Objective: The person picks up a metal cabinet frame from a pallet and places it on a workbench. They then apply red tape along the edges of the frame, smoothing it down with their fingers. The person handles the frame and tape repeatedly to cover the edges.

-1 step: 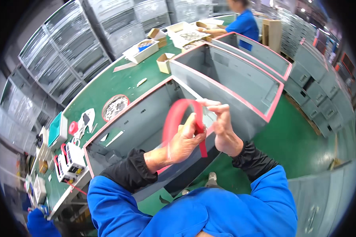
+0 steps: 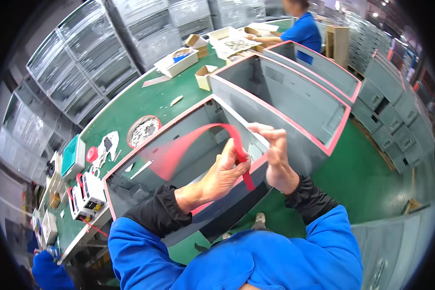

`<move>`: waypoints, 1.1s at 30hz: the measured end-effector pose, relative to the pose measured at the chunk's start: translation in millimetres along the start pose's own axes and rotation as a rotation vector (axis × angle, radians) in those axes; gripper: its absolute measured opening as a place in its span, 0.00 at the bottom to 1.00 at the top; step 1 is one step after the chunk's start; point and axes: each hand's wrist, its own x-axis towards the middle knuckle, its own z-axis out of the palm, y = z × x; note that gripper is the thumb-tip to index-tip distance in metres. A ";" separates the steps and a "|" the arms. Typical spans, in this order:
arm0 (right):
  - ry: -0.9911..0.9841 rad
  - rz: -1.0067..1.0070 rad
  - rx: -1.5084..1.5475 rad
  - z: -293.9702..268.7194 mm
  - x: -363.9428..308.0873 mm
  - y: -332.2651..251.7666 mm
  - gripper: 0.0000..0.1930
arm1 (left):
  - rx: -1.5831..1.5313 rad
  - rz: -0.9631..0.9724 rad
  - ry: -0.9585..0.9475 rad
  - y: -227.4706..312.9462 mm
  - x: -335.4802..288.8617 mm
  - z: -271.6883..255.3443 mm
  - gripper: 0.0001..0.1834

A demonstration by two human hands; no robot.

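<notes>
My left hand (image 2: 218, 175) is closed round a red flat strip (image 2: 234, 136), which looks like tape or edging. A short end hangs below my fist; the long part arches up and away to the left, blurred by motion. My right hand (image 2: 279, 162) is raised just right of the strip, fingers bent and apart, with nothing visible in it. Its thumb is mostly hidden. Both hands are above the near edge of an open grey metal cabinet (image 2: 193, 116), which lies on the green table with pink-red edging along its rim.
Two more open grey cabinets (image 2: 295, 87) with pink rims stand beyond. On the table (image 2: 125, 106) are a round dish of small white parts (image 2: 144, 131), a red roll (image 2: 92, 154), white machines (image 2: 88, 195) and a teal tray (image 2: 70, 157). A co-worker in blue (image 2: 304, 34) works at the far end.
The strip's loop has swung open to the left and now stretches out over the cabinet. My left hand keeps its hold. My right hand has shifted slightly right in the picture.
</notes>
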 end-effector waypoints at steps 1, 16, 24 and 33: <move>0.043 -0.009 0.033 -8.7 -5.6 8.0 0.17 | -0.135 0.070 0.047 -0.9 3.7 1.0 0.11; 0.216 0.023 0.208 -29.9 -40.7 39.7 0.20 | 0.000 0.016 0.175 -34.7 51.3 35.1 0.34; 0.193 0.157 0.353 -44.3 -35.1 28.9 0.15 | -0.085 0.095 0.118 -32.0 60.6 36.4 0.38; 0.190 0.213 0.457 -45.1 -36.8 29.2 0.13 | 0.566 0.274 0.106 -44.8 57.0 30.1 0.39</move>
